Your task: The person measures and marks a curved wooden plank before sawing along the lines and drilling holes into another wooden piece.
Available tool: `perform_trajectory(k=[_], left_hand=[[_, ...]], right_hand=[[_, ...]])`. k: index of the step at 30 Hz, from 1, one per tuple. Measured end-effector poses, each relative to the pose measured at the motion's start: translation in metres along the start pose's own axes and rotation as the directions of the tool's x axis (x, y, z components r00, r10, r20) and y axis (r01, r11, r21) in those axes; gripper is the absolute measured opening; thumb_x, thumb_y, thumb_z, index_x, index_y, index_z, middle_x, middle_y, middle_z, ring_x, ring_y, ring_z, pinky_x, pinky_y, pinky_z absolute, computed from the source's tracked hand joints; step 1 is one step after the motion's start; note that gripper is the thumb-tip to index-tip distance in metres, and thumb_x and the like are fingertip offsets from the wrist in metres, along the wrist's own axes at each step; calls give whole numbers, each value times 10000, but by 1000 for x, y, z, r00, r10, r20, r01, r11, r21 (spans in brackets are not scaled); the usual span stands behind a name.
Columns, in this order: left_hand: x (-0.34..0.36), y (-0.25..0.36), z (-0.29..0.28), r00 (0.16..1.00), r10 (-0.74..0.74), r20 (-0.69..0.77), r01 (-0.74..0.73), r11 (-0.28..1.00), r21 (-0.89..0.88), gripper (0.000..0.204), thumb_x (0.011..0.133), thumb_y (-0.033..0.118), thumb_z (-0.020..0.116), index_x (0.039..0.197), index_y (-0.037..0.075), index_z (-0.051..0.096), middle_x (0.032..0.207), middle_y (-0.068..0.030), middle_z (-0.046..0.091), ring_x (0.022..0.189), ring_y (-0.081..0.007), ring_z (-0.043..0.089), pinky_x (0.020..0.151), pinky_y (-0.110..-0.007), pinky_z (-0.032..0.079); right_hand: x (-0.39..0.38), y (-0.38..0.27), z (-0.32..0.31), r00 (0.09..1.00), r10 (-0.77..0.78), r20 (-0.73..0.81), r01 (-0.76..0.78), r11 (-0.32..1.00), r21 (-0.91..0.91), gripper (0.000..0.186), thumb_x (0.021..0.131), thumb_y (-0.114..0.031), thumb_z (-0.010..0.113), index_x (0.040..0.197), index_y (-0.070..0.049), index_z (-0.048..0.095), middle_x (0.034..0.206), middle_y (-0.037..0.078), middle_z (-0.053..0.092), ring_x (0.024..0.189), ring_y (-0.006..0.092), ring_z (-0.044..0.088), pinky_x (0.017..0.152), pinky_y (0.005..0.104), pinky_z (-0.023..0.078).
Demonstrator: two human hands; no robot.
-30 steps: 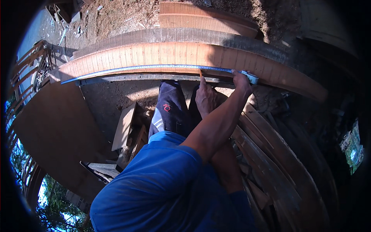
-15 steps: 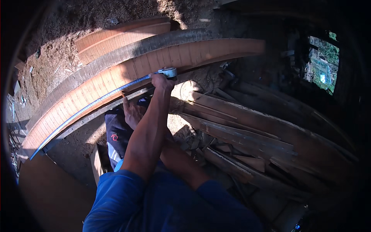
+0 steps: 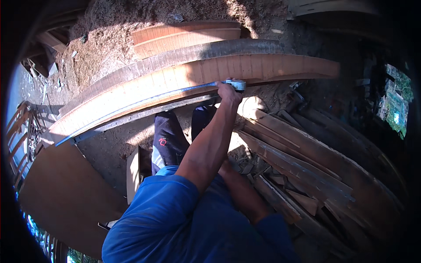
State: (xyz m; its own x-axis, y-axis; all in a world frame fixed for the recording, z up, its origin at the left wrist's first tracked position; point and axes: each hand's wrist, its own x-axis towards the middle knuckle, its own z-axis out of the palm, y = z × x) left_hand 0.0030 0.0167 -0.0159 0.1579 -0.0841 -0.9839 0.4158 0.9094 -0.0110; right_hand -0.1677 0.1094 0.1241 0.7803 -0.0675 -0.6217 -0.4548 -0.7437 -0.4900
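Left hand [image 3: 228, 92] grips tape measure [image 3: 238, 84] along curved plank [image 3: 219, 69]; right hand hidden, can't tell. Seemingly measuring; next needs steady tension.

Rough brown floor [image 3: 103, 52] in patchy sunlight, deep shadow along the right, bright opening [image 3: 397, 115] showing greenery [image 3: 400, 91]

One head-worn fisheye camera is looking steeply down, peering from above the blue shirt [image 3: 151, 215], facing past the dark trousers [image 3: 170, 133] toward a long plank [image 3: 208, 70] lying farther off.
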Motion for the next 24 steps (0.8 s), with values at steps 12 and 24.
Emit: perform_trajectory(k=[12, 24], left_hand=[[-56, 205, -237, 885, 365, -290, -400, 913, -74, 522, 1027, 521, 279, 1036, 45, 494, 748, -110, 534, 645, -263, 562, 656, -444, 560], [-165, 338, -453, 460, 888, -26, -638, 350, 686, 332, 1025, 367, 412, 912, 90, 556, 692, -25, 504, 618, -150, 530, 544, -329, 461]], right_hand=[[-26, 153, -11, 993, 100, 64, -87, 979, -182, 481, 910, -137, 479, 1376, -251, 512, 848, 253, 661, 784, 446, 641, 662, 574, 481], [45, 77, -46, 969, -232, 89, 235, 972, -24, 389, 911, -93, 479, 1281, -144, 586, 954, 223, 664, 877, 402, 648, 757, 490, 520]])
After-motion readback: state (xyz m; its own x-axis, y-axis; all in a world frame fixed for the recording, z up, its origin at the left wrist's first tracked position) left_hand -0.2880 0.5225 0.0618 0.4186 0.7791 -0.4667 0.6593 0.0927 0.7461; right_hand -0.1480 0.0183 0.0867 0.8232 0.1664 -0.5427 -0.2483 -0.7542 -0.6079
